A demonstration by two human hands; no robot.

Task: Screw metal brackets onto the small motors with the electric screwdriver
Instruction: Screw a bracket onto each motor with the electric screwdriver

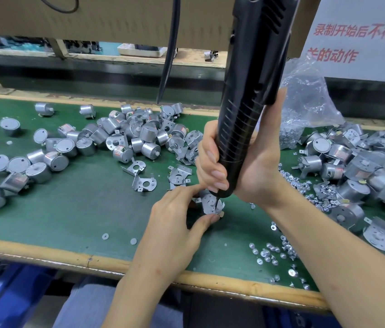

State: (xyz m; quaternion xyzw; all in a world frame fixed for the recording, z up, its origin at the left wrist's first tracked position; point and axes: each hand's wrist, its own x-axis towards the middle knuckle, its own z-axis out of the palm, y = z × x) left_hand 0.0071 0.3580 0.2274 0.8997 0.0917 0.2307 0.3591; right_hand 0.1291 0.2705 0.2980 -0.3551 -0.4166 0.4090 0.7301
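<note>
1. The right hand (262,166) wraps the electric screwdriver (253,79), which stands nearly upright with its top leaning far-right and its bit down on a bracket-topped motor (210,204).
2. The left hand (177,218) pinches that motor between thumb and forefinger, mid-worktop (68,209).
3. Far right, a clear plastic bag (305,102) holds screws; loose screws (274,252) lie near right.
4. A pile of motors (134,136) lies far left, spare brackets (144,183) beside the hands.

Black electric screwdriver (246,102) near upright, bit tip on silver bracket (210,204), which lies face up over a mostly hidden motor. Loose brackets (143,183) just behind it. Silver motors (139,136) piled further back-left.
</note>
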